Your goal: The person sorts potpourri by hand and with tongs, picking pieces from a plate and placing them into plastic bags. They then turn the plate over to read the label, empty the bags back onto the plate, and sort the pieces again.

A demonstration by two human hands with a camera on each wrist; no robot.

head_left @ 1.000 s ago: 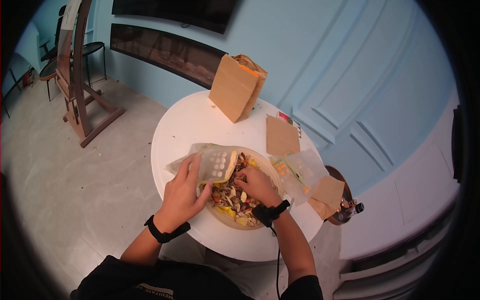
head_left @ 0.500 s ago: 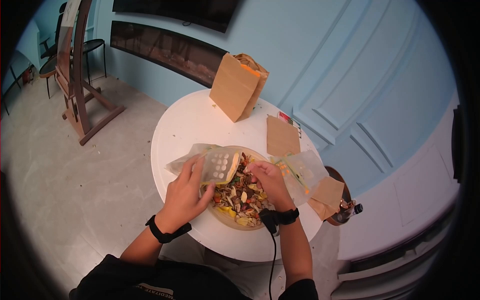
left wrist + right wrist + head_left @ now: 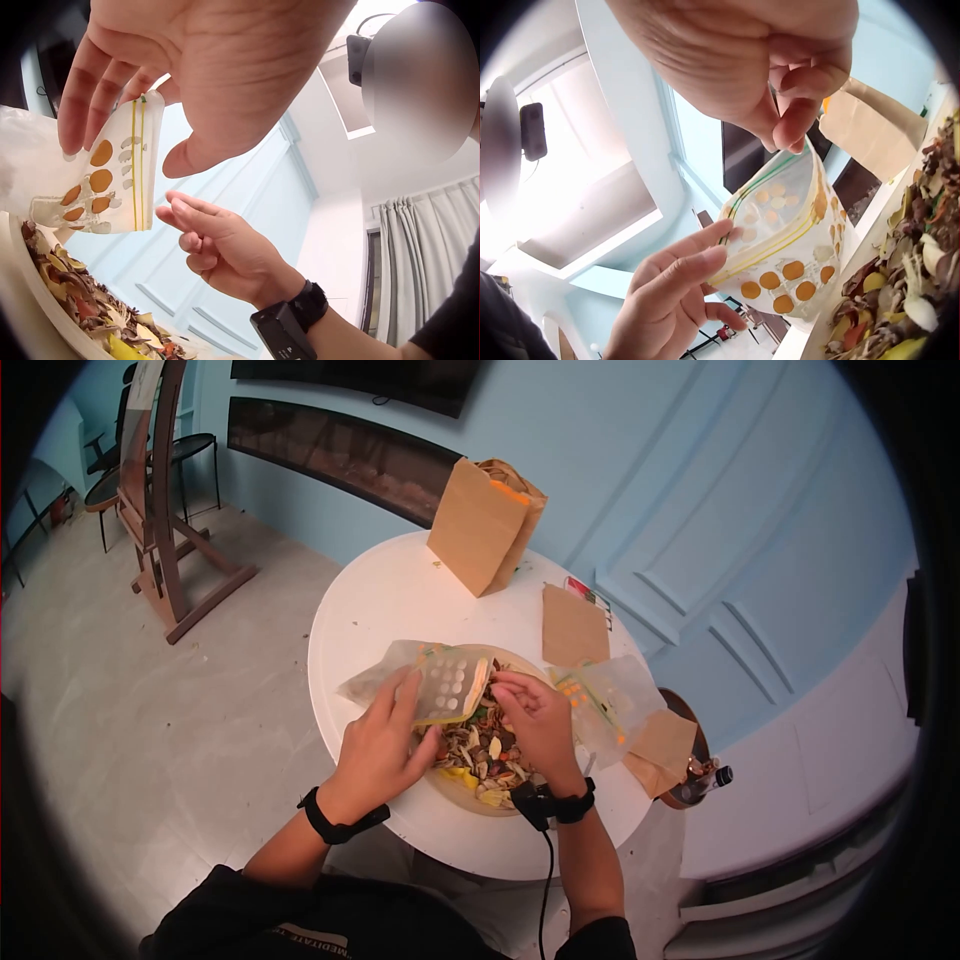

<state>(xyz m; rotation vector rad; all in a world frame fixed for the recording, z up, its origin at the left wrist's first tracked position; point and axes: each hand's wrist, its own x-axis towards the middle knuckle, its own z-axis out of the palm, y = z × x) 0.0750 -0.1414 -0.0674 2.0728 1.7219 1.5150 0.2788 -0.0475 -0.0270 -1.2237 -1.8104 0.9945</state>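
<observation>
My left hand holds a translucent zip bag printed with orange dots, thumb and fingers at its mouth. The bag gapes in the right wrist view and tilts over the left side of a round tan tray. Dried plant pieces in brown, yellow and red fill that tray. Thumb and fingertips of my right hand pinch together right at the bag's mouth. A small dried piece seems to be between them, mostly hidden by the fingers.
A tall brown paper bag stands at the back of the round white table. To the right lie a second zip bag, a brown card and a folded paper bag. A cable hangs from my right wrist.
My right hand has risen out of the dried pieces, its fingertips pinched, and come to the zip bag's mouth. My left hand keeps its hold on the bag.
</observation>
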